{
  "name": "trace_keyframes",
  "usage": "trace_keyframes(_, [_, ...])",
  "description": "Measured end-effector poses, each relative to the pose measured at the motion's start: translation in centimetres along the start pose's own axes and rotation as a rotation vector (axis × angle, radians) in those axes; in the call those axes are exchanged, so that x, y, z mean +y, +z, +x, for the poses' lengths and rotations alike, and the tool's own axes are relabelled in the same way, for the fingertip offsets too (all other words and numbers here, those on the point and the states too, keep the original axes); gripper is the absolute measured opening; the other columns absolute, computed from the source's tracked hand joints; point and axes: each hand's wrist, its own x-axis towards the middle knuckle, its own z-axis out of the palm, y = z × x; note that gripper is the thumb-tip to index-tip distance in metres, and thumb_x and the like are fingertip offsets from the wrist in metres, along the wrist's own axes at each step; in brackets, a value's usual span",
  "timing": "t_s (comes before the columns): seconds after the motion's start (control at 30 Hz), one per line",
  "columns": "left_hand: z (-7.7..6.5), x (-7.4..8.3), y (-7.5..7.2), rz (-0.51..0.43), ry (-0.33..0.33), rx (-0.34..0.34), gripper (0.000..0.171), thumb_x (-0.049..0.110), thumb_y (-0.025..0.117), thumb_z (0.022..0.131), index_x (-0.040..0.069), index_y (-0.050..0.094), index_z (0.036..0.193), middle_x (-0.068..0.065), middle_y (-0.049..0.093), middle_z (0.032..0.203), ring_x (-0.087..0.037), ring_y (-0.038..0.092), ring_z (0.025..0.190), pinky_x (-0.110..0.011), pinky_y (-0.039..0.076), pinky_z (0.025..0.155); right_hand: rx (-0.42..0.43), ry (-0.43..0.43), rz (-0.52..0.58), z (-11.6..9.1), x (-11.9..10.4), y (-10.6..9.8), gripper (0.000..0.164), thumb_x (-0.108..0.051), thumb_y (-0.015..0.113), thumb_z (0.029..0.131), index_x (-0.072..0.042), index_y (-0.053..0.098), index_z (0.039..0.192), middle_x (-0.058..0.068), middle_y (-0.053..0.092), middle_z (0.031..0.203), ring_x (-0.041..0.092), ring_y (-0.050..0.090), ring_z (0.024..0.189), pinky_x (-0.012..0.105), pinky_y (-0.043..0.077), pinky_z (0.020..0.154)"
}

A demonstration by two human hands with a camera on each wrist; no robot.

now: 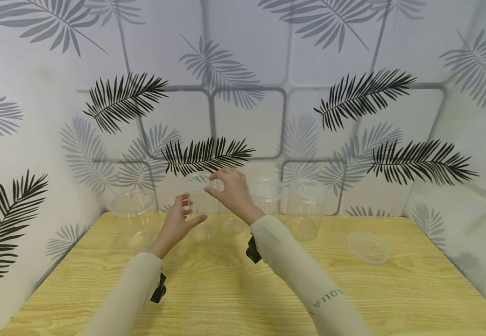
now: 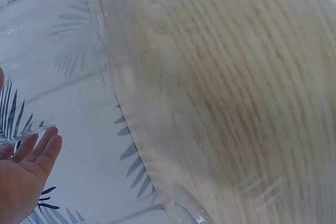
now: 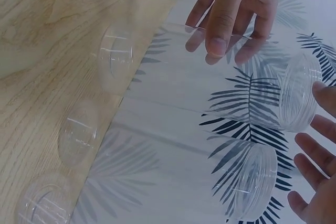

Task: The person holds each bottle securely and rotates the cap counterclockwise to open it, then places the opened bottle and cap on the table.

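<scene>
A clear plastic jar [image 1: 202, 207] stands upright near the back of the table, between my two hands. My left hand [image 1: 179, 221] grips its side, thumb in front and fingers wrapped round; they show through its wall in the right wrist view. Around the clear lid [image 3: 300, 94] at the jar's top curls my right hand [image 1: 234, 189], thumb on the near edge and fingers spread along the rim. In the left wrist view only part of the right hand [image 2: 26, 177] appears, at the lower left.
An open-topped clear jar [image 1: 133, 214] stands to the left. Right of the held jar are two more clear jars, one partly behind the right wrist and another [image 1: 307, 210] beside it. A loose clear lid [image 1: 369, 248] lies farther right. The patterned wall covering [image 1: 247, 121] closes off the table's back.
</scene>
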Motion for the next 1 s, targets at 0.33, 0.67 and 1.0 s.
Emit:
trace_keyframes(0.33, [-1.8,0.9,0.2,-0.048,0.043,-0.038,0.077,0.032,0.070,0.081,0.004,0.024,0.137,-0.021,0.044,0.131,-0.042,0.050,0.115,-0.050,0.045,0.093,0.030,0.012,0.090,-1.8,-0.6,-1.5,0.040,-0.037,0.068,0.080,-0.008,0.061,0.107,0.004,0.063,0.107,0.021,0.050,0.112,0.044,0.038,0.096])
trace_keyframes(0.67, [-3.3,2.2,1.1,-0.094,0.142,-0.098,0.069,0.023,0.071,0.080,0.005,0.030,0.132,-0.022,0.048,0.125,-0.041,0.054,0.111,-0.052,0.043,0.094,-0.113,0.118,0.313,-3.5,0.5,-3.3,0.059,-0.037,0.070,0.079,-0.007,0.050,0.125,0.006,0.053,0.126,0.023,0.045,0.121,0.043,0.039,0.101])
trace_keyframes(1.0, [-3.6,2.9,2.9,-0.179,0.179,-0.210,0.069,0.026,0.071,0.079,0.011,0.032,0.134,-0.016,0.048,0.127,-0.039,0.052,0.114,-0.051,0.043,0.096,-0.228,0.102,0.415,-5.2,2.5,-5.2,0.059,-0.036,0.069,0.080,-0.016,0.045,0.131,0.003,0.049,0.134,0.018,0.042,0.125,0.041,0.034,0.106])
